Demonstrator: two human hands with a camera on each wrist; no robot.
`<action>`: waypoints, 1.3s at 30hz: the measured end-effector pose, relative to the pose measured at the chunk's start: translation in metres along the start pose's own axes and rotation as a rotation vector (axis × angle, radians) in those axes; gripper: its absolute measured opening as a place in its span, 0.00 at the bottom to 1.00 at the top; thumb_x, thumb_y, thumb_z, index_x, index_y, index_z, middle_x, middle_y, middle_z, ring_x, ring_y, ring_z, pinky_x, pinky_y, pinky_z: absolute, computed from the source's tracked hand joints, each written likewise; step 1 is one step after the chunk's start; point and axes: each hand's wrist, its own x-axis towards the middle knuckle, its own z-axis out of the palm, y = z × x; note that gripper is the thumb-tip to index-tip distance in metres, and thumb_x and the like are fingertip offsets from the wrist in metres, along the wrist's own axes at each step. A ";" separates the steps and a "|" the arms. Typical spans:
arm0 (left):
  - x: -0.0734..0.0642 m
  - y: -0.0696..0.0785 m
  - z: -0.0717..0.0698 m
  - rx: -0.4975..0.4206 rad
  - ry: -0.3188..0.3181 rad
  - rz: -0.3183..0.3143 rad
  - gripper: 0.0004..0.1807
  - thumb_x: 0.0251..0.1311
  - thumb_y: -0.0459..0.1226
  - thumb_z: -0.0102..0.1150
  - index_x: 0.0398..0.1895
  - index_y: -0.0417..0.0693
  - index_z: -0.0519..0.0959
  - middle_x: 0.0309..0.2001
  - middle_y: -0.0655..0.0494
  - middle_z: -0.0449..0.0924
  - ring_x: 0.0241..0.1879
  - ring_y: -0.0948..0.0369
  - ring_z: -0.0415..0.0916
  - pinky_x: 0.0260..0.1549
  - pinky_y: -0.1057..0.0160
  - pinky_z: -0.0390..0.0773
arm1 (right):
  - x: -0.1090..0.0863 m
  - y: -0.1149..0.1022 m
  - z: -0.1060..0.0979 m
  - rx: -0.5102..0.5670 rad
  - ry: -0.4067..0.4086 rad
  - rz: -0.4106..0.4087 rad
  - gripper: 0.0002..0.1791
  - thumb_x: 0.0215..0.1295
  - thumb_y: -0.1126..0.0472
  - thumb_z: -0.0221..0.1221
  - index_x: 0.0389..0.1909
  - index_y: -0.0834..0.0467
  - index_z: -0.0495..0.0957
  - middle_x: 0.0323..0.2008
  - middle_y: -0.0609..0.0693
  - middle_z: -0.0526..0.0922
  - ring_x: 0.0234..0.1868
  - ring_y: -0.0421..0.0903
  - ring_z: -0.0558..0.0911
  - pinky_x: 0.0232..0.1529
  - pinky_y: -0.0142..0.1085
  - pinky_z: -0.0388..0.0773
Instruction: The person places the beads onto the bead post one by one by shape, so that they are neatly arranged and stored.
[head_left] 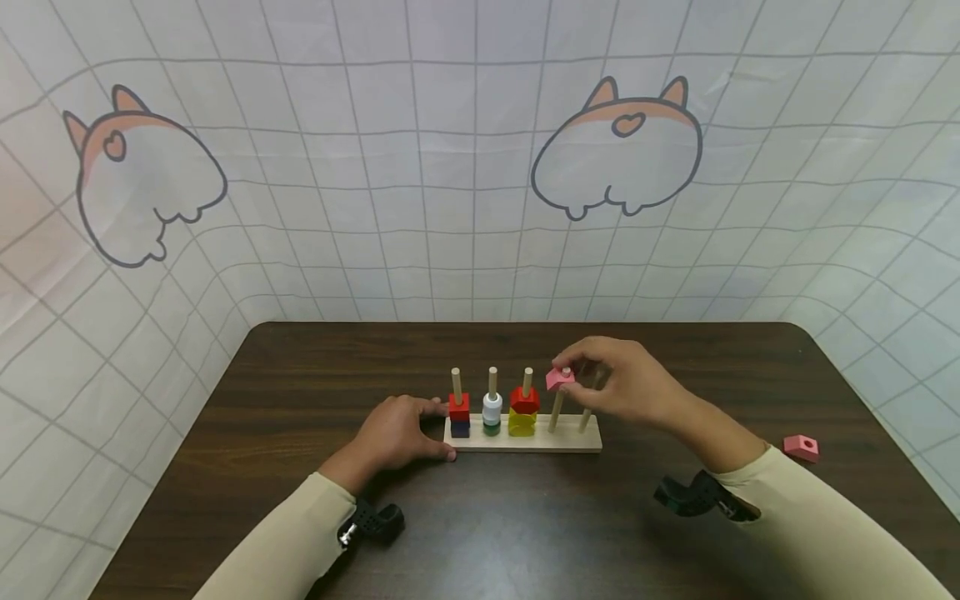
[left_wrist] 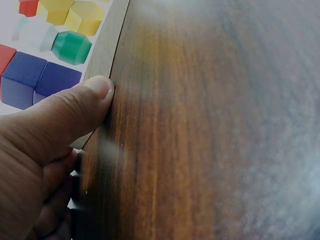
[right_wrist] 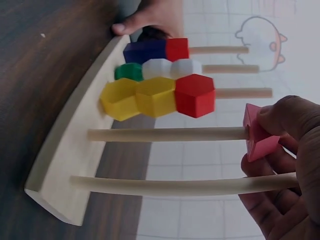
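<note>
My left hand (head_left: 393,433) grips the left end of a wooden peg board (head_left: 525,443), thumb along its front edge. With thumb and fingers, my right hand (head_left: 630,379) pinches a pink notched block (right_wrist: 257,135) at the top of the fourth peg (right_wrist: 170,134), whose tip enters the block's hole. The fifth peg (right_wrist: 185,185) is bare and passes close by the right fingers. On the first peg are dark blue blocks (left_wrist: 45,80) under a red square one (head_left: 459,407). The second carries green and white beads (head_left: 492,408); the third, yellow pieces (right_wrist: 137,97) under a red hexagon (right_wrist: 195,95).
Another pink block (head_left: 801,448), with a hole in it, lies on the dark wooden table (head_left: 480,517) at the right, beyond the right forearm. A white gridded curtain (head_left: 420,208) with cartoon animals hangs behind and beside the table.
</note>
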 end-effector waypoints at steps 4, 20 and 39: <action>0.000 -0.001 0.000 -0.002 0.000 -0.003 0.37 0.41 0.55 0.83 0.57 0.55 0.86 0.63 0.55 0.80 0.66 0.46 0.72 0.62 0.43 0.71 | -0.003 0.002 0.006 0.001 -0.008 0.067 0.26 0.58 0.69 0.72 0.58 0.57 0.80 0.40 0.42 0.84 0.36 0.42 0.80 0.30 0.34 0.82; 0.000 -0.001 0.000 -0.005 0.000 -0.006 0.37 0.42 0.55 0.83 0.58 0.55 0.86 0.64 0.55 0.80 0.66 0.46 0.72 0.62 0.43 0.71 | -0.017 0.014 0.031 0.030 0.083 0.229 0.34 0.56 0.63 0.76 0.63 0.57 0.74 0.44 0.47 0.89 0.38 0.42 0.84 0.40 0.41 0.78; -0.001 0.000 -0.001 -0.010 -0.007 -0.007 0.36 0.42 0.55 0.83 0.58 0.55 0.86 0.63 0.55 0.80 0.66 0.46 0.72 0.62 0.43 0.71 | -0.028 0.037 0.058 0.134 -0.019 0.316 0.09 0.59 0.62 0.74 0.37 0.54 0.84 0.31 0.40 0.83 0.33 0.41 0.82 0.35 0.35 0.80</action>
